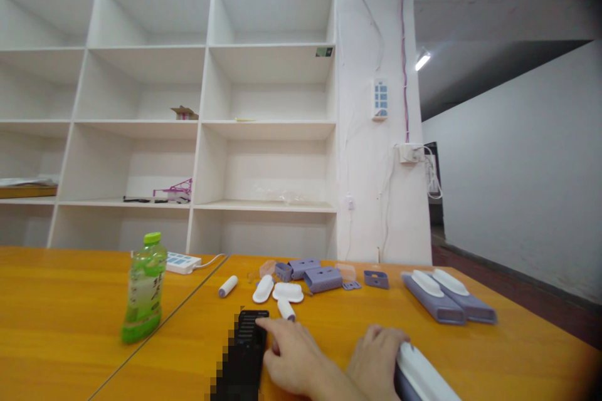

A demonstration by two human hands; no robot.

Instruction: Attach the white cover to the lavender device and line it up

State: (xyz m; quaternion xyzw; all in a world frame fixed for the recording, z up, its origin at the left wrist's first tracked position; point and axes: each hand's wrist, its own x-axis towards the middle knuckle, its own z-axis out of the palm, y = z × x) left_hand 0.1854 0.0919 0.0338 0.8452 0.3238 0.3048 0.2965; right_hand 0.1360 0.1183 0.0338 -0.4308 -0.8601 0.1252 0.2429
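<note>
Resting on the orange table (329, 332), our left hand (294, 357) had its index finger stretched onto the top of the black phone (247, 344), its grip open and holding nothing. Our right hand (379, 357) lay curled over the near end of a white-and-purple device (423, 379) at the bottom edge of view, its grip closed loosely on that end.

We judged the main risk to be the phone: it lay flat near the table's front edge, and a firmer push from the fingertip could slide it toward us and off. A small white roller (286, 309) lay just beside the fingertip and could be knocked rolling. The device under our right hand was only partly in view, so we could not tell how much of it the table carried; a slack hold might let it tip. The green bottle (143, 288) stood well apart to the left, beyond any likely sweep.
</note>
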